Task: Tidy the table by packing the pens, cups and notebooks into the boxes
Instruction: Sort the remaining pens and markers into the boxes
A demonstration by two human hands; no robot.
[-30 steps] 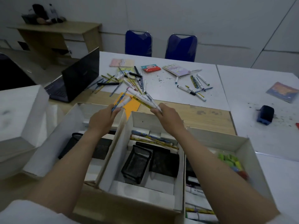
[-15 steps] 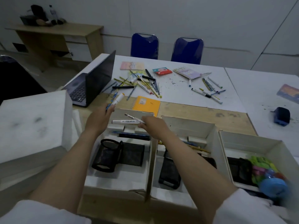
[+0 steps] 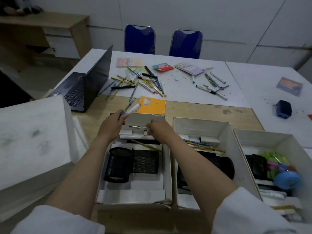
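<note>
My left hand [image 3: 112,125] grips a white marker and a blue pencil [image 3: 130,108] above the far end of the left white box [image 3: 167,168]. My right hand [image 3: 158,130] pinches a thin white pen [image 3: 137,127] over the same box. That box holds a black mesh cup [image 3: 118,163] lying on its side, a yellow pencil and white markers. The middle box [image 3: 229,144] holds pencils and a black mesh cup. An orange notebook [image 3: 152,105] lies just beyond the boxes. Loose pens [image 3: 143,81] and more pens [image 3: 212,83] are scattered on the white table.
An open laptop [image 3: 91,81] stands at the left. A large white box lid [image 3: 32,137] sits near left. The right box [image 3: 273,141] holds a black cup, green items and a blue cup. Small notebooks [image 3: 129,62], a blue sharpener [image 3: 283,108] and two blue chairs [image 3: 140,38] lie farther off.
My right hand has dropped lower into the left box with the thin pen; most pens it held a second ago are gone. The view has shifted so the left box sits centred.
</note>
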